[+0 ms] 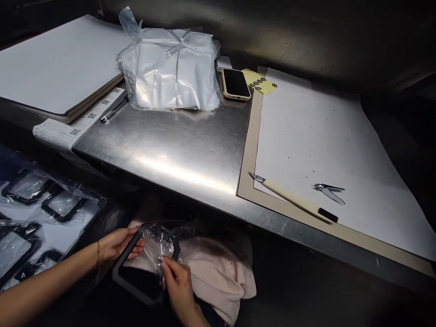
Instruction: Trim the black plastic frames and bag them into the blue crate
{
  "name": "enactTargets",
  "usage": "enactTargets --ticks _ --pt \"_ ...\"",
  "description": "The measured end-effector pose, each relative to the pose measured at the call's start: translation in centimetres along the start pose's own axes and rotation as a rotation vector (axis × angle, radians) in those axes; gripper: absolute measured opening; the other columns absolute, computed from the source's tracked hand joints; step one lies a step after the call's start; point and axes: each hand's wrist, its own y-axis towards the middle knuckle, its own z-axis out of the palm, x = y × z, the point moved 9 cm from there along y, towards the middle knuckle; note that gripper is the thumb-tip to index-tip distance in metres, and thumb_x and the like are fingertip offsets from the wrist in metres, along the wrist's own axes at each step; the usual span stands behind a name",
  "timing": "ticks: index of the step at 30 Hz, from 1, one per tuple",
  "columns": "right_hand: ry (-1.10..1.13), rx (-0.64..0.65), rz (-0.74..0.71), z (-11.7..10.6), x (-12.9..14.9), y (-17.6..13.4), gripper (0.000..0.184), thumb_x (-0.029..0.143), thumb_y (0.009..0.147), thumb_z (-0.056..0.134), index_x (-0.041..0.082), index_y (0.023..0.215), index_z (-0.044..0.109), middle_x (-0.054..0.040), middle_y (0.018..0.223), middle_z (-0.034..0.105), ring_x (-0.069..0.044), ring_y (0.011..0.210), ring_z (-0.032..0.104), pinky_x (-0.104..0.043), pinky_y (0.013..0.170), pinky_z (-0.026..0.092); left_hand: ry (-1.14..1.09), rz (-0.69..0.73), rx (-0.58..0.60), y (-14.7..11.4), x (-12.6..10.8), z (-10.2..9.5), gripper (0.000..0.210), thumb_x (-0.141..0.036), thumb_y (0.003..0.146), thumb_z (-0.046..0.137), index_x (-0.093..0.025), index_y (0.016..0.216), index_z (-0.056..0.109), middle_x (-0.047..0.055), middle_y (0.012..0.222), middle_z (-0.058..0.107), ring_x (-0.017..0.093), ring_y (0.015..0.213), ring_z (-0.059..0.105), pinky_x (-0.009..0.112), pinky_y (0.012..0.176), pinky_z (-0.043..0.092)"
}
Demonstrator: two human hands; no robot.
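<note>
My left hand (120, 244) grips the upper left side of a black rectangular frame (134, 285), which is tilted over my lap. A clear plastic bag (158, 240) covers the frame's upper part. My right hand (177, 281) pinches the edge of this bag at the frame's right side. Below the frame's top, pale pink cloth (218, 263) lies across my lap. To the left, several similar black frames in clear bags (63, 204) rest on a white surface.
A metal table (163, 150) bears a bundle of clear bags (175, 68), a phone (235, 84) and a pen (114, 111). On white paper (306, 127) lie a craft knife (293, 197) and nail clippers (329, 190). A stack of white sheets (64, 63) stands left.
</note>
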Motion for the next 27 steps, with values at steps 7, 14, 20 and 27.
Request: enactTargets --ticks 7,14,20,27 --pt "0.047 0.079 0.276 -5.0 -2.5 5.8 0.027 0.036 0.086 0.044 0.012 0.084 0.056 0.0034 0.067 0.056 -0.007 0.051 0.052 -0.021 0.047 0.045 0.083 0.021 0.042 -1.6 0.7 1.2 0.036 -0.045 0.084 0.040 -0.013 0.091 0.054 -0.002 0.066 0.054 0.006 0.045 0.048 0.018 0.038 0.037" --pt "-0.087 0.037 0.145 -8.9 1.5 6.6 0.021 0.033 0.084 0.048 0.015 0.089 0.058 -0.0025 0.090 0.061 -0.014 0.082 0.058 -0.037 0.077 0.045 0.301 0.261 -0.086 -2.6 -0.8 2.0 0.036 -0.046 0.084 0.039 -0.013 0.088 0.053 -0.002 0.068 0.055 0.007 0.050 0.050 0.020 0.043 0.039" --pt "-0.106 0.005 0.049 -8.7 1.9 2.3 0.022 0.030 0.087 0.043 0.015 0.084 0.060 -0.0002 0.073 0.061 -0.012 0.070 0.058 -0.030 0.066 0.047 0.816 0.357 -0.185 -3.4 1.6 1.2 0.035 -0.038 0.081 0.046 -0.015 0.055 0.050 -0.006 0.049 0.047 0.009 0.046 0.046 0.025 0.051 0.037" --pt "-0.083 -0.078 -0.029 -8.8 3.6 -4.0 0.023 0.021 0.086 0.041 0.019 0.090 0.064 -0.0007 0.061 0.053 -0.011 0.055 0.054 -0.021 0.051 0.043 1.173 0.491 -0.241 -7.0 2.0 3.0 0.029 -0.029 0.077 0.038 -0.019 0.055 0.054 0.006 0.064 0.061 0.024 0.067 0.056 0.032 0.062 0.029"
